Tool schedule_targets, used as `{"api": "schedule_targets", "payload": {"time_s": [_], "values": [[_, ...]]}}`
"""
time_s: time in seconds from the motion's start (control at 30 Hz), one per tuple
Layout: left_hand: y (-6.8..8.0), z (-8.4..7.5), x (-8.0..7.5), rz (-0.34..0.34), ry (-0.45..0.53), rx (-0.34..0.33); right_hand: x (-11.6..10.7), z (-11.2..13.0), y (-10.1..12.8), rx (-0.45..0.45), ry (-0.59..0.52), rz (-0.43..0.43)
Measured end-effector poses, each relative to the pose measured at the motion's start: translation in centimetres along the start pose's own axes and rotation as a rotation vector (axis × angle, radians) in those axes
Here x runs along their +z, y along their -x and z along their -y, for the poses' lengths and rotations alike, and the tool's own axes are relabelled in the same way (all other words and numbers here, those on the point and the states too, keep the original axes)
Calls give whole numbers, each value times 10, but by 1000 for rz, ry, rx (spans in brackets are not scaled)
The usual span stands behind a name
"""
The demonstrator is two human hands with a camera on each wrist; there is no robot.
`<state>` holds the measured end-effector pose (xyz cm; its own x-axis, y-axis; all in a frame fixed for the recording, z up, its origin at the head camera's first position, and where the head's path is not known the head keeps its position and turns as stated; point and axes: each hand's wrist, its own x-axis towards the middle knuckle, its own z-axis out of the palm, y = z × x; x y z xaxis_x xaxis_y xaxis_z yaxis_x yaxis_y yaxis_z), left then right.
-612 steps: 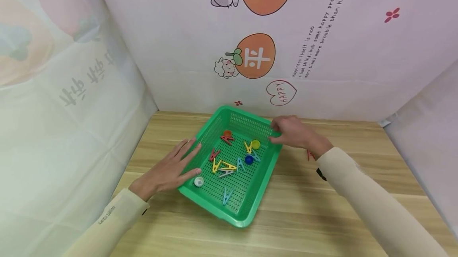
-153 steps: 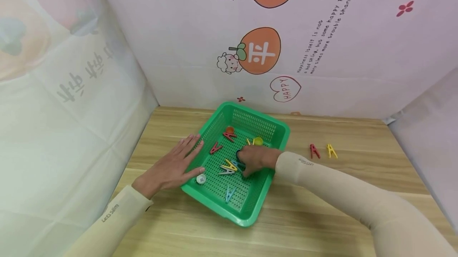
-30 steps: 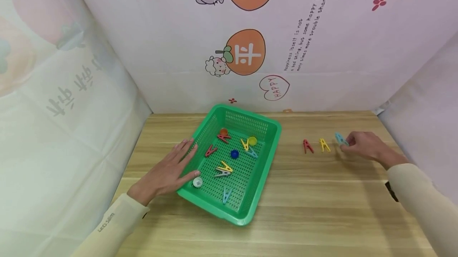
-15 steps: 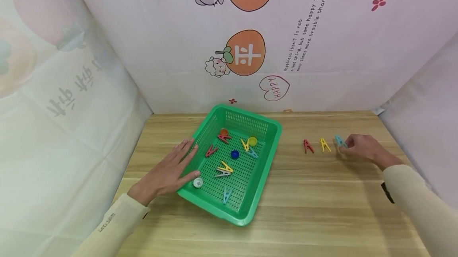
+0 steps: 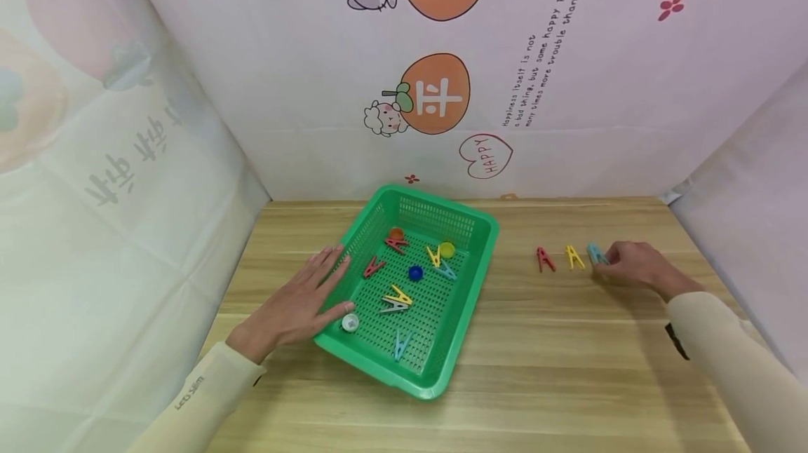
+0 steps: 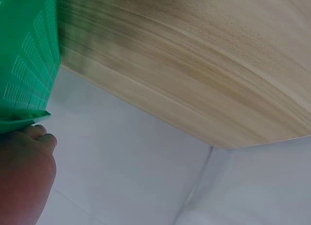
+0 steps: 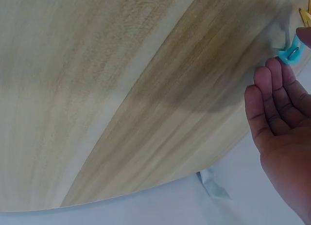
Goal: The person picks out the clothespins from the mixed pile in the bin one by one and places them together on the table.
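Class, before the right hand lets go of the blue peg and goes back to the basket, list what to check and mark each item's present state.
1. Blue peg on the table beside the yellow peg: ok.
2. Red peg, yellow and blue in one row: ok.
3. Right hand clear of the blue peg: not ok, fingertips on it.
4. Left hand steadying the basket: ok.
5. Pegs left in the basket: ok, several.
6. Blue peg lying flat: cannot tell.

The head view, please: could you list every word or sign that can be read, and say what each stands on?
"HAPPY": red heart on the backdrop.
"平": orange fruit on the backdrop.
"Happiness itself is not…": slanted lines on the backdrop; the rest is too small.
Left sleeve logo: too small to read surely.
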<state>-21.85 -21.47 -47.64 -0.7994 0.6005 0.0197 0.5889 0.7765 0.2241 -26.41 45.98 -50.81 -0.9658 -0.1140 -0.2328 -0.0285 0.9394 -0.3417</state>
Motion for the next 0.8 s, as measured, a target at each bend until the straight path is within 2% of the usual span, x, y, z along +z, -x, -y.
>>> {"api": "schedule_targets", "payload": {"time_s": [0.8], "values": [[0, 2, 1, -2, 0, 4, 1, -1, -1, 11, 26, 0]]}}
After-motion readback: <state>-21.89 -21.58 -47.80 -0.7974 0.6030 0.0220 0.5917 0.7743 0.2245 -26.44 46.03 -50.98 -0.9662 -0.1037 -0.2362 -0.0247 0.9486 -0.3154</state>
